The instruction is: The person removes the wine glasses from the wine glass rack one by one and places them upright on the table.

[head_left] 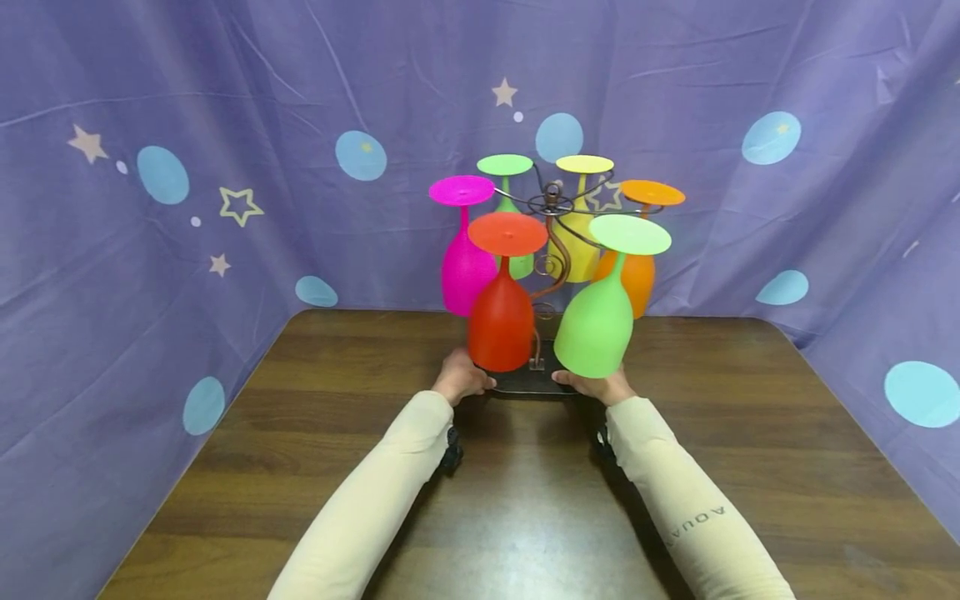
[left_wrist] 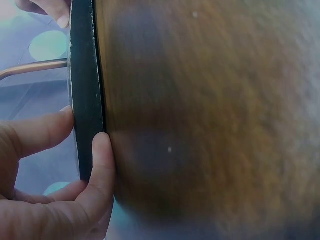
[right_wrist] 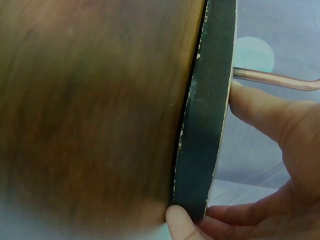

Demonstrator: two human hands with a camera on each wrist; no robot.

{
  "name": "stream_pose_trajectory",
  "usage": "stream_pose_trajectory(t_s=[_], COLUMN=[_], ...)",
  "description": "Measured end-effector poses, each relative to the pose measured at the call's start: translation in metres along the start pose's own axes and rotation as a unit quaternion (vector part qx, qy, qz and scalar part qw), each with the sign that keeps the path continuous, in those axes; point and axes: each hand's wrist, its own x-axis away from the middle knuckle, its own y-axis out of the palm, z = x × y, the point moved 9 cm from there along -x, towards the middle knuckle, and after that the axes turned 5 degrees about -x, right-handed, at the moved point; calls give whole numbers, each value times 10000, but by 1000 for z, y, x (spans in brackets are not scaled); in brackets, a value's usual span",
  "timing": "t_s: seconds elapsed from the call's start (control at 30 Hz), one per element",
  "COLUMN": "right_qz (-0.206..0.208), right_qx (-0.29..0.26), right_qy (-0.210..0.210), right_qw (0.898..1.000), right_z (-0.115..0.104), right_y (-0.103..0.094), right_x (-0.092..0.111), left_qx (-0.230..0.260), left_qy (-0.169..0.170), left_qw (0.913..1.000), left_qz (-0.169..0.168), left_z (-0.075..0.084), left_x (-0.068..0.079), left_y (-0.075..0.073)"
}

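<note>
A wine glass rack has a dark base, a curved copper-coloured stem and wire arms at the top. Several plastic goblets hang upside down from it, among them a red goblet and a light green goblet in front. My left hand grips the base's left end, thumb over the top and a finger at the lower edge in the left wrist view. At the right end my right hand grips likewise, its thumb on top and a fingertip at the bottom edge.
Behind the front pair hang a magenta goblet, a yellow goblet and an orange goblet. The rack is toward the far edge of a brown wooden table. A purple patterned curtain surrounds the table.
</note>
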Motion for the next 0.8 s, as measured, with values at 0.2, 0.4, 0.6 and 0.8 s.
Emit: stream_pose_trajectory(t_s=[0.2, 0.4, 0.6, 0.8], right_qz=[-109, -36, 2, -192], right_qx=[-62, -176, -277, -205], right_qy=[216, 148, 154, 568], right_qw=[9997, 9997, 9995, 9980], right_z=[3, -2, -5, 2], right_y=[5, 5, 7, 11], right_x=[-3, -3, -3, -3], left_qx=[-225, -80, -142, -794], left_qy=[66, 50, 38, 230], left_qw=[9997, 9999, 9999, 9966], left_qz=[-7, 68, 88, 36], left_z=[1, -4, -9, -5], left_x=[2, 1, 0, -2], left_y=[-3, -6, -7, -7])
